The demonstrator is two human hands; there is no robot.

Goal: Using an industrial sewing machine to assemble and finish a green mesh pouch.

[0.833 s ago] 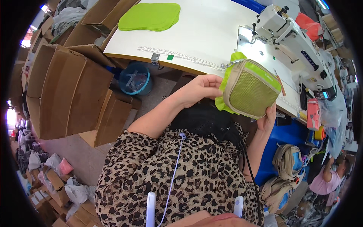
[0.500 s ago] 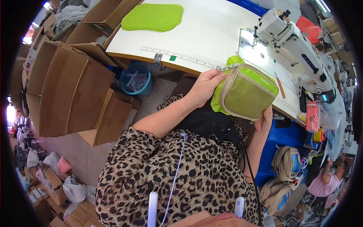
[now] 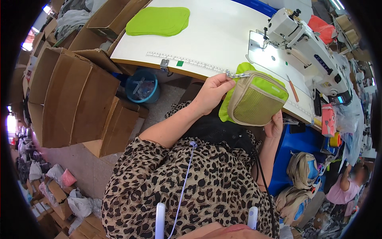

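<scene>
Pouch | mesh facing camera | green band upper-right | long axis unclear

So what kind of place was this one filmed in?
Probably a sewing workshop: there's a sewing machine on the white table, a stack of cut green pieces, and a green-and-beige pouch in hand.

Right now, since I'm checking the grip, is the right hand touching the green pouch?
Touching: the head view shows the right hand against the lower right corner of the pouch.
</scene>
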